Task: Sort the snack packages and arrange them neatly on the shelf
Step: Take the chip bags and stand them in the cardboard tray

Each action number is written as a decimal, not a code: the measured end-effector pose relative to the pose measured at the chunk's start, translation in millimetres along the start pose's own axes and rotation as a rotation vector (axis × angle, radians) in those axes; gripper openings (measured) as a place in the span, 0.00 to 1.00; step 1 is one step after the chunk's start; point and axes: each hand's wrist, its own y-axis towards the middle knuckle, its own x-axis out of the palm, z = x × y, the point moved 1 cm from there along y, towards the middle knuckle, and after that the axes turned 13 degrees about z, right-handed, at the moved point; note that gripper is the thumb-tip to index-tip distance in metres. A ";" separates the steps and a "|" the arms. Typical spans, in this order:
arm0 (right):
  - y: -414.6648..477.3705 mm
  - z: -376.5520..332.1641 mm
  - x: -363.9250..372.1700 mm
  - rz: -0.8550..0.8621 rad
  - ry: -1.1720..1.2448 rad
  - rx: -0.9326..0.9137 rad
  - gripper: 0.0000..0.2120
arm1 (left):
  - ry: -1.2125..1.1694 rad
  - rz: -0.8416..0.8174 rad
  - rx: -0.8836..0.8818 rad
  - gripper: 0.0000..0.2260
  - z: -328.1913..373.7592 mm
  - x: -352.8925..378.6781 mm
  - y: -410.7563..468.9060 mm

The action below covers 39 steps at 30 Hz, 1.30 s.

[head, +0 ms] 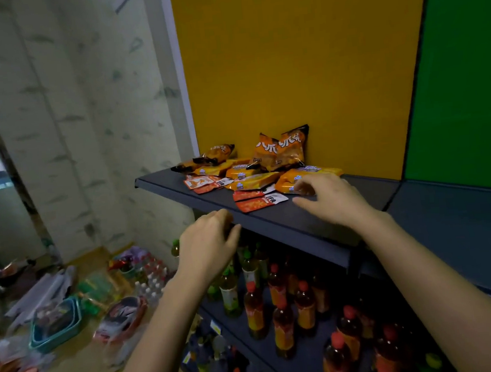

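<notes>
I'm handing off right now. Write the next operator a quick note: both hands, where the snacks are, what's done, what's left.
Left hand: empty, fingers loosely curled at the shelf front edge.
Right hand: open over the shelf, fingertips at a yellow pack; contact unclear.
Snacks: two orange bags stand against the back panel; another orange bag, other yellow packs and red sachets lie mixed around them.
Done: nothing clearly sorted.
Left: group by kind, line up neatly.
</notes>
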 end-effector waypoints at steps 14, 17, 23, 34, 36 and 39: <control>166.7 56.1 64.8 0.100 -0.133 0.262 0.22 | -0.220 0.021 0.085 0.15 -44.4 148.2 176.1; 193.1 66.7 83.7 0.064 -0.111 0.353 0.26 | -0.253 -0.015 0.072 0.15 -47.9 178.6 199.5; 241.1 75.4 124.8 0.007 -0.090 0.577 0.38 | -0.294 -0.121 0.082 0.19 -60.5 224.9 244.3; 269.2 90.6 166.6 0.221 0.157 0.829 0.24 | -0.746 -0.569 -0.198 0.30 -73.0 287.7 294.2; 269.6 90.0 162.6 0.295 0.181 0.845 0.19 | -0.864 -0.596 -0.270 0.29 -71.1 295.1 300.0; 270.7 82.4 147.2 0.470 0.347 0.852 0.19 | -1.046 -0.678 -0.349 0.12 -67.0 302.9 306.3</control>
